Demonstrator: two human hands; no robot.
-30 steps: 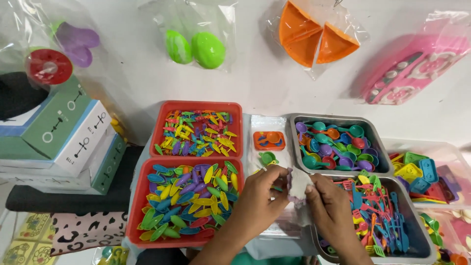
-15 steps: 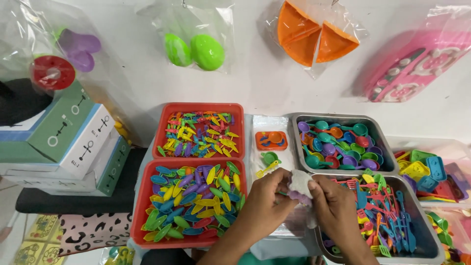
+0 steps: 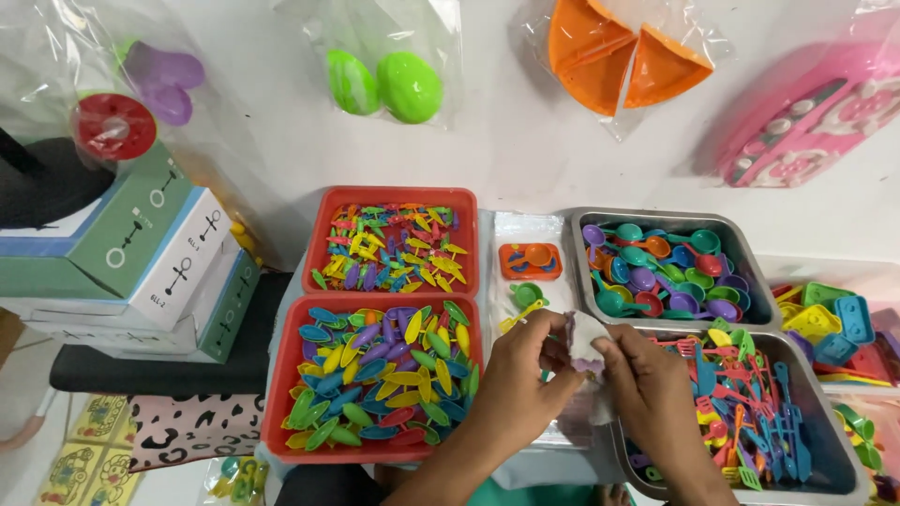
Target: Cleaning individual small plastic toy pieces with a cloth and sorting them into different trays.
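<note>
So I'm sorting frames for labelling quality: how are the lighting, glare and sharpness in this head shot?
Head view: even, bright light with soft shadows; white glare on the clear bags along the top; trays sharp, the red tray of leaf-shaped pieces crisp; left hand and right hand slightly soft around the clear bag; straight edges bow a little near the corners.

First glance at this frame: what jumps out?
Two hands meet low in the middle, the left hand and right hand pinching a small clear plastic bag between them. To their left, two red trays brim with bright plastic pieces; to the right, metal trays hold coloured toy spoons and utensils. Up on the white wall hang bagged green egg halves and orange wedge dishes.
</note>
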